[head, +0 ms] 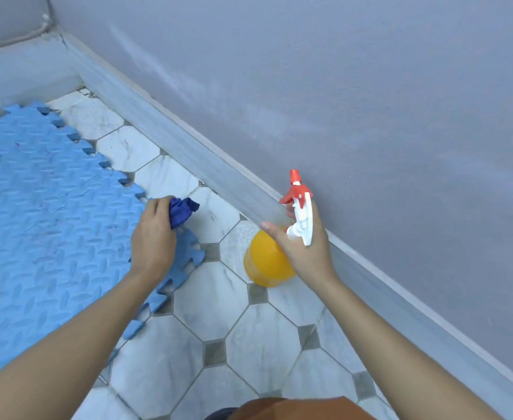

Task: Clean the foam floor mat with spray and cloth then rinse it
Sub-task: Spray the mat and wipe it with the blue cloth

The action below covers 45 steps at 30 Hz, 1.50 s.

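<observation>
Head view: blue foam mat [43, 213], diamond-embossed, jigsaw-edged, perhaps faintly smudged.

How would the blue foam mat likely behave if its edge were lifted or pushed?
The foam mat probably feels light and bends rather than staying rigid, being thin foam lying flat on the tiled floor. Its interlocking toothed edge suggests joined tiles, so a lifted corner might separate at a seam. A push would likely slide it over the smooth tiles.

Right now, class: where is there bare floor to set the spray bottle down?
Bare tiles run between the foam mat and the skirting board. It is crowded near the mat's corner, where the left hand grips the cloth and the right hand holds the bottle.
</observation>
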### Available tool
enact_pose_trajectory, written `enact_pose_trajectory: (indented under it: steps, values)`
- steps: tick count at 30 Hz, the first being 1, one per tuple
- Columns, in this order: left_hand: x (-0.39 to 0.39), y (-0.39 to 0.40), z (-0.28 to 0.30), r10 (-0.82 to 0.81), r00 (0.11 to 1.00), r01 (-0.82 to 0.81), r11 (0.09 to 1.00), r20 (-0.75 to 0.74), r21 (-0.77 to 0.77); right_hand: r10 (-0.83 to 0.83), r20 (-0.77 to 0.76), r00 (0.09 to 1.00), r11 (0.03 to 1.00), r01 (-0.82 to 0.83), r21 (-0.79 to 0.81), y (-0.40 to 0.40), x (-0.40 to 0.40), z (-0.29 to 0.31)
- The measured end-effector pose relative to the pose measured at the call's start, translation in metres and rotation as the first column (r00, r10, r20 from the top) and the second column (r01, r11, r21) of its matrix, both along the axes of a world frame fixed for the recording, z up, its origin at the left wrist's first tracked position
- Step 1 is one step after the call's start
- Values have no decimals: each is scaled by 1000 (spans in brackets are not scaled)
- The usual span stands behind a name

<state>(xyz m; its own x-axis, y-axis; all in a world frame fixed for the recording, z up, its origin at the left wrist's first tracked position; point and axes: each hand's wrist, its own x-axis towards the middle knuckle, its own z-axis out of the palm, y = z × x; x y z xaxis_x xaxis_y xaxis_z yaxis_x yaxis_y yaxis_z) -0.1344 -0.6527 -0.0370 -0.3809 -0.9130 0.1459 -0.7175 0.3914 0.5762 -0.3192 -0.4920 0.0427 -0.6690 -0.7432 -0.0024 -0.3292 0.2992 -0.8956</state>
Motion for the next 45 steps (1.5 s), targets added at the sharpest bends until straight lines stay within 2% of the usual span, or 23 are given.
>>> enact_pose_trajectory:
  steps: [4, 6, 11, 16, 21, 25, 30, 33, 38, 40, 41, 43, 45]
  values:
    - [16, -9, -10, 82, 996, -82, 997, 42, -12, -188, -81, 979, 979, 180, -96, 18, 7, -7]
    - [23, -12, -13, 136, 990, -136, 991, 42, -9, -212, -138, 967, 972, 194, -135, 24, 12, -8]
    - [36, -16, -15, 225, 973, -225, 974, 52, 5, -149, -191, 970, 974, 110, -199, 10, 13, 9]
    - [49, -22, -10, 201, 979, -200, 979, 32, -26, -67, -276, 959, 974, 3, -226, -9, 14, 38]
    - [66, -29, -6, 268, 963, -268, 962, -6, -53, 31, -566, 824, 967, -167, -190, -33, 28, 80]
    - [83, -32, -6, 363, 927, -368, 929, -89, -47, 131, -634, 762, 949, -282, -142, -69, 59, 90]
    - [129, -49, 1, 473, 859, -493, 868, -195, -65, 335, -652, 681, 898, -441, 0, -126, 108, 53]
    - [184, -59, 13, 544, 809, -577, 809, -223, -117, 487, -605, 630, 823, -563, 75, -161, 146, 11]
    - [281, -51, 4, 697, 683, -729, 668, -219, -148, 670, -577, 468, 689, -682, 246, -219, 217, -69]
    - [314, -43, -16, 733, 672, -740, 662, -108, -117, 721, -561, 405, 637, -707, 308, -243, 240, -96]
    - [327, -38, -30, 725, 689, -723, 688, 10, -66, 742, -560, 369, 611, -716, 338, -253, 248, -108]
    - [342, -24, -58, 607, 727, -655, 753, 322, 60, 763, -574, 298, 572, -725, 385, -268, 262, -131]
    - [344, -14, -81, 437, 726, -554, 829, 530, 75, 755, -594, 277, 568, -729, 382, -273, 266, -148]
